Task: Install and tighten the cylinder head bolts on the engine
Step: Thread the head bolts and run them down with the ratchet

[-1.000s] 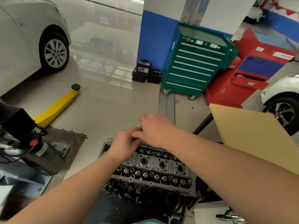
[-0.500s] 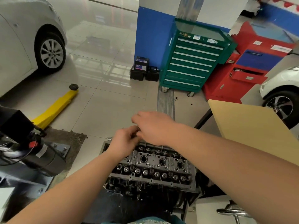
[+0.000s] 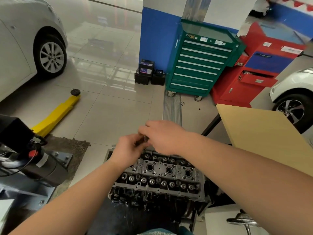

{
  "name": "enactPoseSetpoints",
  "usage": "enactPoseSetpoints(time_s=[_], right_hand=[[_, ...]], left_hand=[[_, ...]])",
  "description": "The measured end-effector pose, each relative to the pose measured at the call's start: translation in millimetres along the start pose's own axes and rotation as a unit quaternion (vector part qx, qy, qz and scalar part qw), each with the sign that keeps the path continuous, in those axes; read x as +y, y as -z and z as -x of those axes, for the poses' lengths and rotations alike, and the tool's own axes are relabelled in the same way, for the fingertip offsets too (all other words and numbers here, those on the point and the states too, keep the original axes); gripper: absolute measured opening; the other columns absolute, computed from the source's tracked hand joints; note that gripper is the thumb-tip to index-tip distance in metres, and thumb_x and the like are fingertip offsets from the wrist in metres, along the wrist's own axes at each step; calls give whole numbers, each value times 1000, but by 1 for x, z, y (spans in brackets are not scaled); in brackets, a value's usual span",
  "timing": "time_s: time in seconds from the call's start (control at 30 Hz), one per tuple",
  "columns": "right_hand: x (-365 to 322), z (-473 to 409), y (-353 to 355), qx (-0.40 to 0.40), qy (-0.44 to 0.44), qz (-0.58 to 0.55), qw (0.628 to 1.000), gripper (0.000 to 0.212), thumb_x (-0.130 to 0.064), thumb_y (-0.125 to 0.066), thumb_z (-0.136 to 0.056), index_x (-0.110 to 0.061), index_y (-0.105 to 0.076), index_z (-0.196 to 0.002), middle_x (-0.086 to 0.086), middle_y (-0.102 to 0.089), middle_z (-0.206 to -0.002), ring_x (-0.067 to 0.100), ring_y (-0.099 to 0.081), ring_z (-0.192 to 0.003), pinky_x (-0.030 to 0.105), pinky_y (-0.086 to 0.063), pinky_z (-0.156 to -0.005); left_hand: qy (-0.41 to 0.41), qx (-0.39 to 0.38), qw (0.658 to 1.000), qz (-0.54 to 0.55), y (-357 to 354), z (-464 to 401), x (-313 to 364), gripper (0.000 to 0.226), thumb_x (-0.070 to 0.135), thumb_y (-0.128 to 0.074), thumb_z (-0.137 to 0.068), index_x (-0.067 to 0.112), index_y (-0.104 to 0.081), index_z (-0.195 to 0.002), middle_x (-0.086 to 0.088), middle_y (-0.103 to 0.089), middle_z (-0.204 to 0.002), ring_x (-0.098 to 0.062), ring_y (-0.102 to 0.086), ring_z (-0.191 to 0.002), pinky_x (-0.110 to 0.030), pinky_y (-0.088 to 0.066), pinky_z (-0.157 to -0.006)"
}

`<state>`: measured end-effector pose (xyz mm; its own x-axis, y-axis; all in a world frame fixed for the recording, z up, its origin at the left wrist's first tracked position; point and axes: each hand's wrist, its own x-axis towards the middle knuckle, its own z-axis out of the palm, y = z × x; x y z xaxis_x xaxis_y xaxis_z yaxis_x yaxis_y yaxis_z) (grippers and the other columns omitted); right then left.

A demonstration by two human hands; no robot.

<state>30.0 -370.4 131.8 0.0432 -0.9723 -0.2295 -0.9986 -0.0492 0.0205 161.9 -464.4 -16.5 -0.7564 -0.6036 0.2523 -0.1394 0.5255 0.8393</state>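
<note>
The grey cylinder head (image 3: 159, 177) sits on the engine below me, its round spark plug wells and valve springs facing up. Both hands meet just above its far left corner. My left hand (image 3: 128, 150) curls its fingers around dark bolts (image 3: 141, 141), of which only a short dark piece shows between the hands. My right hand (image 3: 164, 136) reaches in from the right and pinches one of those bolts with its fingertips. The bolt shanks are hidden by the hands.
A tan board (image 3: 264, 138) lies to the right of the engine. A black machine with a red knob (image 3: 32, 153) stands left. Farther off are a yellow lift arm (image 3: 55, 114), a green tool cabinet (image 3: 199, 65), a red cabinet (image 3: 257, 68) and two cars.
Both hands have stayed together over the far left corner of the head, and the right fingertips have shifted slightly at the bolts. The camera has tilted a little.
</note>
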Motion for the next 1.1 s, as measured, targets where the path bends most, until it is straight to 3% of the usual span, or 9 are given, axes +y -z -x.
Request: enactPoseSetpoints(time_s=[0.13, 0.27, 0.47, 0.6, 0.73, 0.83, 0.93, 1.0, 1.1], right_hand=[[-7, -4, -5, 23, -55, 34, 998, 21, -31, -53, -104, -12, -53, -114, 8, -66, -101, 31, -65, -89, 38, -37, -59], [-17, -13, -10, 15, -160, 80, 984, 50, -55, -33, -108, -12, -59, -111, 6, -61, -88, 29, -52, -75, 37, -34, -57], [-6, -5, -1, 2, 15, 35, 999, 28, -34, -62, -99, -17, -55, -119, 4, -59, -106, 26, -58, -94, 38, -38, -65], [-12, -7, -7, 29, -69, 51, 996, 20, -31, -53, -104, -13, -54, -112, 6, -67, -101, 30, -66, -90, 36, -35, -56], [-21, -18, -11, 26, -147, 82, 985, 17, -27, -50, -105, -14, -61, -107, 5, -69, -98, 30, -67, -88, 33, -28, -51], [-13, -15, -7, 34, -74, 54, 995, 28, -43, -53, -104, -18, -59, -112, 4, -65, -100, 27, -62, -89, 35, -33, -58], [-4, -7, -3, 1, 31, 37, 999, 26, -30, -64, -97, -18, -54, -117, 1, -57, -102, 22, -52, -89, 37, -36, -64], [-5, -6, -6, 14, 25, 33, 999, 20, -27, -63, -98, -15, -52, -110, 4, -59, -96, 26, -56, -84, 36, -33, -59], [-9, -6, -14, 50, -67, 69, 994, 33, -47, -44, -106, -16, -55, -100, 2, -57, -77, 28, -55, -72, 32, -24, -49]], left_hand=[[-17, -115, 992, 56, 18, -8, 0, 20, 20, -75, -93, 39, -70, -94, 11, -74, -83, -8, -69, -75, -14, -51, -70], [21, -52, 996, 72, 9, -1, 2, 22, 23, -86, -83, 39, -72, -90, 7, -77, -86, -17, -74, -83, -40, -62, -81], [7, -91, 995, 35, 11, -6, -5, 17, 22, -75, -89, 39, -70, -87, 15, -74, -81, -10, -71, -75, -33, -58, -71], [7, -131, 989, 71, 12, -7, -7, 12, 27, -74, -90, 35, -71, -99, 17, -76, -94, -7, -73, -93, -30, -60, -85], [14, -57, 996, 63, 0, 1, -5, 16, 48, -79, -79, 40, -70, -90, 18, -75, -89, -6, -73, -86, -25, -59, -78], [-7, -38, 998, 40, 1, 2, -6, 5, 45, -67, -84, 49, -68, -82, 16, -73, -82, -9, -70, -76, -29, -56, -70], [-7, -89, 996, -16, 10, -3, -15, 8, 34, -74, -92, 27, -73, -92, 6, -72, -81, -21, -69, -77, -44, -58, -72], [-5, -136, 990, -22, 13, -7, -18, 7, 21, -76, -95, 17, -73, -99, 0, -73, -85, -25, -70, -81, -49, -58, -76], [-9, -142, 990, 24, 15, -4, -12, 19, 19, -75, -95, 37, -71, -97, 12, -77, -93, -10, -75, -92, -38, -61, -86]])
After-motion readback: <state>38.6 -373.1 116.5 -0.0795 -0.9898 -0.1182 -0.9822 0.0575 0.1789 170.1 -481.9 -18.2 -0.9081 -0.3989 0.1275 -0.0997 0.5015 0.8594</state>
